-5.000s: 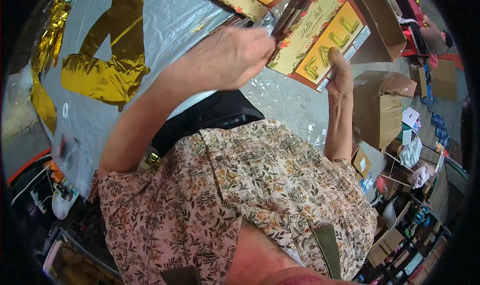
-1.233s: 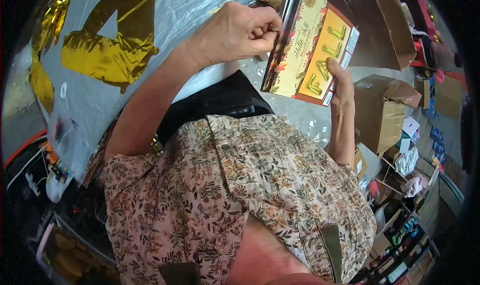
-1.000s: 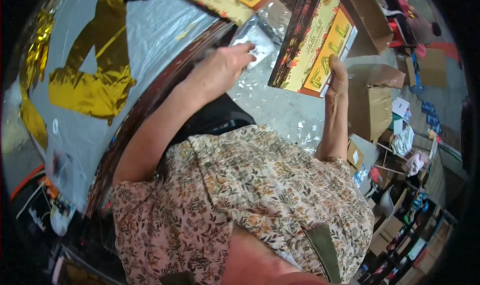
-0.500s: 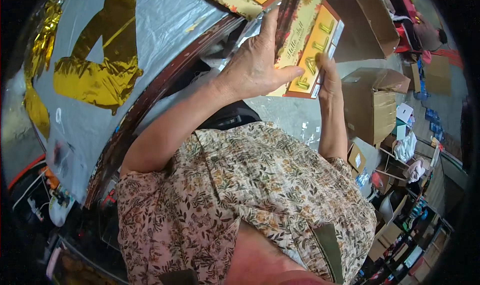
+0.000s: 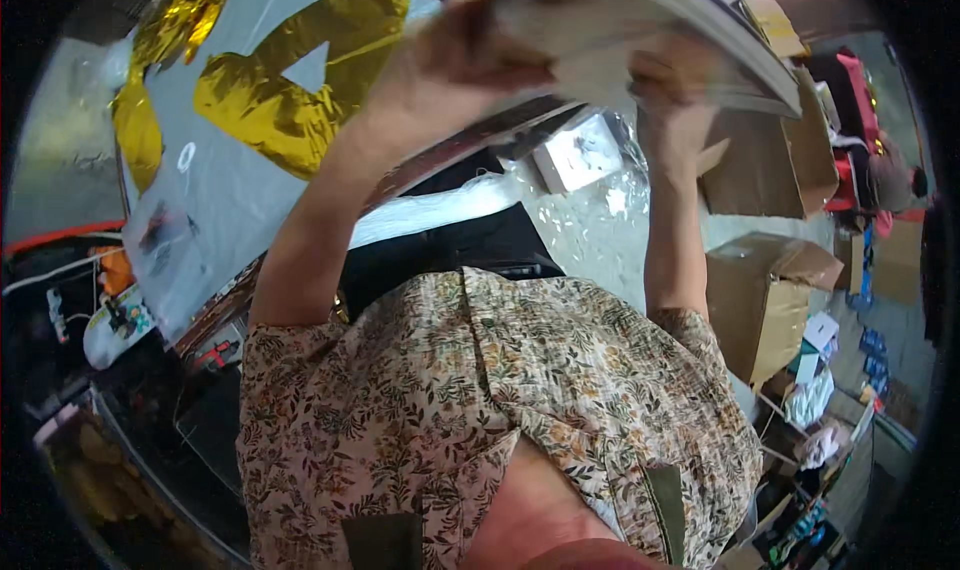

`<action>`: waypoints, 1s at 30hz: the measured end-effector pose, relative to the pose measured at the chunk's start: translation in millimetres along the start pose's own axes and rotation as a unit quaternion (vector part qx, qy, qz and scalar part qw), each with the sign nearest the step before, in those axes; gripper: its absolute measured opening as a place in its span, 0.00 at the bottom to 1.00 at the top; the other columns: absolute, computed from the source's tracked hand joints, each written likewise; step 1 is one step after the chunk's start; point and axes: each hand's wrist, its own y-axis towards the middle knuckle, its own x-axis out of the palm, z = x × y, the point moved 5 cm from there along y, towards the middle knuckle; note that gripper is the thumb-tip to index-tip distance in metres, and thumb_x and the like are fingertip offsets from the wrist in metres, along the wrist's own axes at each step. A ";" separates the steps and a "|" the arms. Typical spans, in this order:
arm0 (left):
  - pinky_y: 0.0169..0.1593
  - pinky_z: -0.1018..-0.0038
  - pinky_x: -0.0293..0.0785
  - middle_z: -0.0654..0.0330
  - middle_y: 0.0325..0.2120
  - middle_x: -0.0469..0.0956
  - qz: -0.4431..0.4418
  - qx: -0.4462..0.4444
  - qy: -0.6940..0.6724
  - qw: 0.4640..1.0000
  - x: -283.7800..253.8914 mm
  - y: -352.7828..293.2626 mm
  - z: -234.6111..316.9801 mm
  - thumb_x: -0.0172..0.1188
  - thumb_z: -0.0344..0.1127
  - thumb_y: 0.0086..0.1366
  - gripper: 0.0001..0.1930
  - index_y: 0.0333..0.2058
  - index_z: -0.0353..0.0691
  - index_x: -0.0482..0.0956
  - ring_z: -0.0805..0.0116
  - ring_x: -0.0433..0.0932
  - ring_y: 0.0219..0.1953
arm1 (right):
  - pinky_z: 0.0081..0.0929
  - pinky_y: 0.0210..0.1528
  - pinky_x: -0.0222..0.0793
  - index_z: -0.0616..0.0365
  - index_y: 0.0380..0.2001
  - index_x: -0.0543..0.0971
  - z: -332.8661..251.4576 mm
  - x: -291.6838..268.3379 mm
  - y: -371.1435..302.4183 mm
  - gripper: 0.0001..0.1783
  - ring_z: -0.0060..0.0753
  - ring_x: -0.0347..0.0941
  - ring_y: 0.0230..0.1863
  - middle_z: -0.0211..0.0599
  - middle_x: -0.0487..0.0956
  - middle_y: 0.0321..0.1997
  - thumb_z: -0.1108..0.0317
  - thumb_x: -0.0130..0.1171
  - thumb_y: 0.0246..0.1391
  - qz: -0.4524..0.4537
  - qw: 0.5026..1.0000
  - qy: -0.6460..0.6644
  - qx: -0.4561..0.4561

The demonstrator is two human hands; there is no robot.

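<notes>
Both my hands are raised at the top of the view around a stack of flat packs (image 5: 600,35), smeared by motion. A pale side faces me, and the layered edge runs down to the right. My left hand (image 5: 485,55) is closed on the stack's left part, its fingers blurred. At the lower right part, my right hand (image 5: 675,85) grips with curled fingers. A flat gold foil letter balloon (image 5: 245,95) lies on the table to the left of my left forearm.
Clear plastic film covers the table (image 5: 225,205) at left. Beyond my hands a small white box (image 5: 580,155) stands amid clear plastic wrap. Open cardboard boxes (image 5: 765,165) stand to the right, with shelving and goods farther right. More gold foil (image 5: 140,135) hangs at the table's left edge.
The printed faces with gold letters that showed before have turned out of sight; a pale side now shows. Both hands have moved up with the stack, and the view has shifted.
</notes>
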 end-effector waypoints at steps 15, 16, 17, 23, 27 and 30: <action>0.44 0.62 0.76 0.48 0.36 0.80 0.104 -0.150 -0.013 0.983 -18.7 -38.7 -101.2 0.71 0.43 0.58 0.31 0.51 0.35 0.65 0.54 0.81 0.40 | 0.26 0.39 0.75 0.67 0.38 0.81 29.5 123.6 52.8 0.20 0.25 0.77 0.34 0.35 0.83 0.35 0.69 0.75 0.42 -0.125 0.982 0.143 0.017; 0.44 0.62 0.76 0.48 0.35 0.80 0.137 -0.099 -0.025 0.985 -20.6 -37.5 -98.9 0.71 0.43 0.58 0.31 0.51 0.34 0.65 0.54 0.81 0.39 | 0.24 0.38 0.74 0.67 0.38 0.81 31.6 124.1 54.5 0.20 0.25 0.77 0.33 0.34 0.82 0.35 0.69 0.75 0.41 -0.127 0.987 0.096 0.005; 0.44 0.62 0.76 0.48 0.35 0.80 0.142 -0.097 -0.026 0.985 -20.3 -35.5 -101.3 0.71 0.43 0.58 0.31 0.51 0.34 0.65 0.54 0.81 0.39 | 0.22 0.35 0.74 0.65 0.38 0.81 33.5 123.8 55.5 0.21 0.23 0.77 0.31 0.32 0.82 0.34 0.70 0.77 0.40 -0.117 0.988 0.102 0.003; 0.45 0.65 0.78 0.49 0.35 0.81 0.132 -0.068 -0.010 0.989 -27.8 -33.5 -89.5 0.73 0.51 0.55 0.35 0.50 0.30 0.67 0.57 0.82 0.38 | 0.23 0.36 0.76 0.66 0.41 0.79 -3.7 123.7 53.8 0.20 0.24 0.79 0.33 0.36 0.83 0.37 0.73 0.73 0.43 -0.119 0.981 0.145 0.055; 0.44 0.69 0.79 0.47 0.40 0.81 0.141 -0.025 -0.089 0.986 -41.1 -31.9 -37.3 0.74 0.50 0.55 0.40 0.56 0.29 0.64 0.61 0.82 0.40 | 0.29 0.44 0.79 0.66 0.49 0.75 2.7 101.2 46.3 0.25 0.31 0.81 0.40 0.39 0.82 0.42 0.68 0.70 0.48 -0.066 0.964 0.221 0.132; 0.49 0.74 0.79 0.48 0.45 0.80 0.059 0.052 -0.326 0.942 -38.2 -30.8 -0.3 0.66 0.35 0.65 0.34 0.64 0.29 0.59 0.66 0.80 0.47 | 0.41 0.59 0.74 0.62 0.63 0.64 9.5 83.0 34.4 0.37 0.41 0.74 0.57 0.43 0.74 0.60 0.54 0.64 0.58 -0.058 0.920 0.351 0.165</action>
